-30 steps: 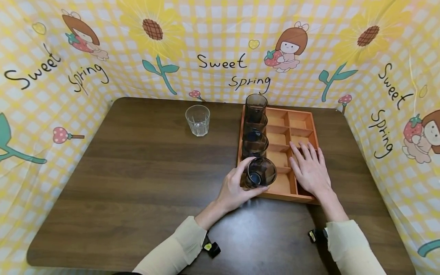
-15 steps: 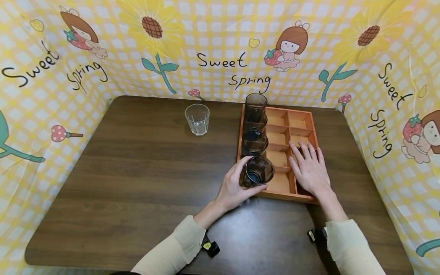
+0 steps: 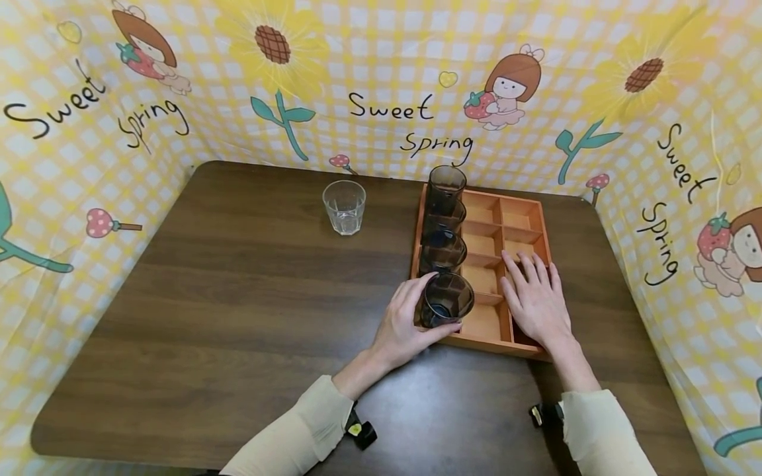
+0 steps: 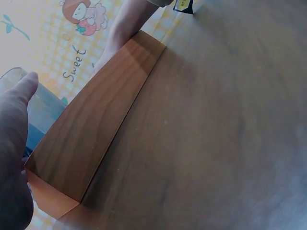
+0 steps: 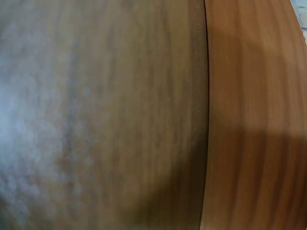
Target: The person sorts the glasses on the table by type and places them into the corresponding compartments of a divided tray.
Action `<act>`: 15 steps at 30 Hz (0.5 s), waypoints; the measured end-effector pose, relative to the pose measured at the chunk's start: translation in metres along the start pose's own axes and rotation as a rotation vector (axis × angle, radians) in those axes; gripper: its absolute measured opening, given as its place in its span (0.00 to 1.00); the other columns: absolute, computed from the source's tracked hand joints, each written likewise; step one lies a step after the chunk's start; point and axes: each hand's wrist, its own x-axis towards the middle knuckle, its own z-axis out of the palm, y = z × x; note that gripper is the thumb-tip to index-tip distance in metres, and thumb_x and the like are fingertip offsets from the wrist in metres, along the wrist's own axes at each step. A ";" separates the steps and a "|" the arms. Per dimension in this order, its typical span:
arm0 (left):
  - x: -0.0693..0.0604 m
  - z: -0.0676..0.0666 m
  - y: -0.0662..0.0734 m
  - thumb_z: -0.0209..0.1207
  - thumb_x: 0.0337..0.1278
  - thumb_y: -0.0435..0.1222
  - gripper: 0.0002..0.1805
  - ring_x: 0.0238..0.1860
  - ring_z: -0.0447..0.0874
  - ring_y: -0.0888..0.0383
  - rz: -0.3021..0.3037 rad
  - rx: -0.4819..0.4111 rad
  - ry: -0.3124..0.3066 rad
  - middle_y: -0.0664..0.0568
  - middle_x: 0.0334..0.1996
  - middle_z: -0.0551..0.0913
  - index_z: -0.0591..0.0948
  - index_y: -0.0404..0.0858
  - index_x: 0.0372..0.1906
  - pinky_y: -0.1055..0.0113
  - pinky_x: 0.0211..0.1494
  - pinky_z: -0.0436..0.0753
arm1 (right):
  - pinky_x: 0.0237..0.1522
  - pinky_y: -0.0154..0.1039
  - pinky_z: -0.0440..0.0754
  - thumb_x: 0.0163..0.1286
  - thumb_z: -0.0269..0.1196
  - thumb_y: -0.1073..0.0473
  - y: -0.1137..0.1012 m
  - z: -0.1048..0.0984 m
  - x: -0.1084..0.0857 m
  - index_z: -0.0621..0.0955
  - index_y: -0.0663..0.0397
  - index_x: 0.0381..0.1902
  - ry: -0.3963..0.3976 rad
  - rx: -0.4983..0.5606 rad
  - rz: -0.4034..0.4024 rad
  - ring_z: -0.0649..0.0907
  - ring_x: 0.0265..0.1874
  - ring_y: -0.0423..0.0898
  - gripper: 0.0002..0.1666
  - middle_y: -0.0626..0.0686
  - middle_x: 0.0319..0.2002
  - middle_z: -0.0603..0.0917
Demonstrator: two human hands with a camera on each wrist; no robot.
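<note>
With its thumb and fingers round the side, my left hand [image 3: 400, 328] grips a dark tinted glass [image 3: 448, 299] at the near-left compartment of an orange-brown wooden divided tray [image 3: 485, 346]. Three more dark glasses [image 3: 445, 252] stand in a row behind it, along the tray's left column. My right hand [image 3: 538, 307] rests on the tray's right column, fingers extended and slightly spread. In the left wrist view, part of the left hand [image 4: 12, 143] and the held glass [image 4: 45, 108] show behind the tray's front wall [image 4: 96, 120]. The right wrist view holds no hand, just the tray wall [image 5: 259, 96] and table.
A clear faceted glass [image 3: 344, 210] stands apart at the back of the dark wooden table [image 3: 238, 297], left of the tray. Yellow checked cloth [image 3: 381, 66] with printed figures encloses the back and sides.
The held dark glass has shifted slightly left over its compartment, the left hand moving with it. The right hand stays on the tray. The head view has tilted a little.
</note>
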 end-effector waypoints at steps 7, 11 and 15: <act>0.002 0.000 0.001 0.86 0.49 0.48 0.53 0.70 0.80 0.49 -0.019 -0.010 -0.016 0.47 0.68 0.83 0.72 0.44 0.80 0.47 0.74 0.82 | 0.85 0.74 0.45 0.92 0.41 0.42 0.001 0.000 0.001 0.61 0.45 0.89 0.014 0.004 -0.004 0.58 0.84 0.70 0.35 0.65 0.85 0.62; 0.003 -0.002 0.002 0.86 0.50 0.48 0.54 0.71 0.78 0.49 -0.049 -0.017 -0.031 0.48 0.70 0.82 0.72 0.45 0.81 0.48 0.75 0.80 | 0.85 0.73 0.44 0.92 0.41 0.43 0.000 0.000 0.003 0.61 0.46 0.89 0.016 0.002 -0.007 0.57 0.85 0.70 0.35 0.65 0.85 0.62; 0.001 -0.006 0.004 0.86 0.51 0.48 0.53 0.71 0.77 0.48 -0.054 0.002 -0.062 0.47 0.70 0.81 0.71 0.45 0.81 0.46 0.75 0.80 | 0.85 0.74 0.45 0.92 0.41 0.42 0.000 0.002 0.001 0.61 0.46 0.89 0.006 0.005 -0.002 0.58 0.85 0.70 0.35 0.65 0.85 0.62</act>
